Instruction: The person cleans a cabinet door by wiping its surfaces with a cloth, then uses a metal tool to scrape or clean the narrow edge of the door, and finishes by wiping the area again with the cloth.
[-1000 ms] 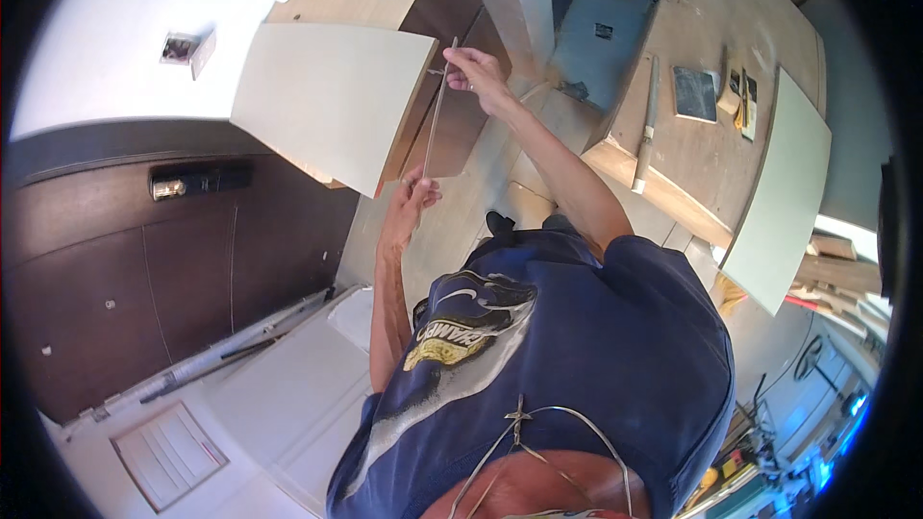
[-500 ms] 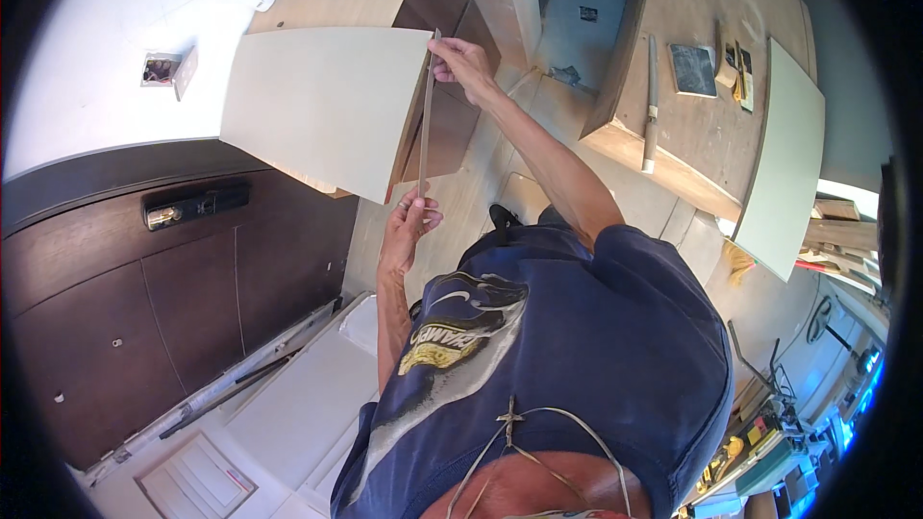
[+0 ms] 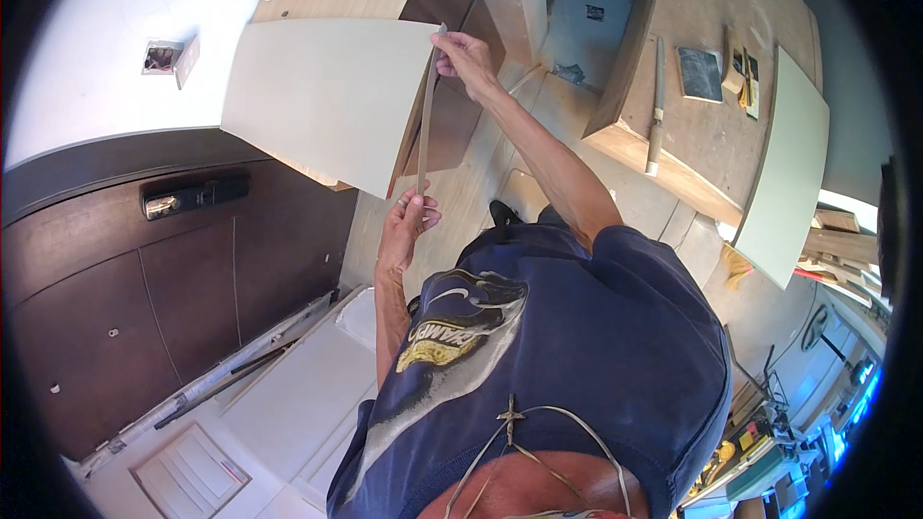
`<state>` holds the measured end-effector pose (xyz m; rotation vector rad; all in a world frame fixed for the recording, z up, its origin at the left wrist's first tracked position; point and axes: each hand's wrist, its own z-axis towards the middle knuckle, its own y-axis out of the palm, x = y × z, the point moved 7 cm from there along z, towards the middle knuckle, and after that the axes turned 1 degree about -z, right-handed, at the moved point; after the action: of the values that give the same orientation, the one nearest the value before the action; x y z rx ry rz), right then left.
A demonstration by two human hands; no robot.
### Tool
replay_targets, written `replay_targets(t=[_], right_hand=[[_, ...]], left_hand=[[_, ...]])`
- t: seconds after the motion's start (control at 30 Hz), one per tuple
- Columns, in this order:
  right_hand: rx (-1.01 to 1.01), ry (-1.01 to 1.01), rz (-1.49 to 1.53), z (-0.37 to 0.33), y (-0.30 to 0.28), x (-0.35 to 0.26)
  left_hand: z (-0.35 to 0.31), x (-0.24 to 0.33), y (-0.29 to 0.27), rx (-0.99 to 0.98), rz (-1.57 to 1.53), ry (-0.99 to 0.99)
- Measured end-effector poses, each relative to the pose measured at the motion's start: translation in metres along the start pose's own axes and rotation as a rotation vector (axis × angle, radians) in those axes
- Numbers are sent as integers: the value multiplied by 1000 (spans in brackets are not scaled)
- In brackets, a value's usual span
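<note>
A large pale panel lies flat on top of a brown cabinet, its right edge facing my hands. Along that edge runs a narrow, thin strip that looks like edge banding. My right hand pinches the strip's far end at the panel's far right corner. Near the panel's closest corner, my left hand grips the other end between thumb and fingers. The strip is stretched between both hands; whether its whole length touches the edge I cannot tell.
On the right, a wooden workbench bears a file with a handle, a dark square sheet and yellow-handled tools. Another pale panel leans over its right side. An open wall socket box and dark door are left.
Both hands keep hold of the strip. The right hand's end has shifted slightly toward the panel's far corner. The whole view has tilted a little.
</note>
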<state>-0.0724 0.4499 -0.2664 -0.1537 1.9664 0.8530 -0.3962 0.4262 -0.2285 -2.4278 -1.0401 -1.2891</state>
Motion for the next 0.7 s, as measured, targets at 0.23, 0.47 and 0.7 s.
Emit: replay_targets(t=[0.23, 0.47, 0.7], right_hand=[[52, -18, -49, -2, 3, 0], [103, -49, -65, -1, 2, -1], [75, -51, -86, -4, 8, 3]], left_hand=[[-11, -8, -14, 73, -40, -2], [-14, -4, -27, 111, -95, 27], [-14, -4, -39, 194, -165, 75]])
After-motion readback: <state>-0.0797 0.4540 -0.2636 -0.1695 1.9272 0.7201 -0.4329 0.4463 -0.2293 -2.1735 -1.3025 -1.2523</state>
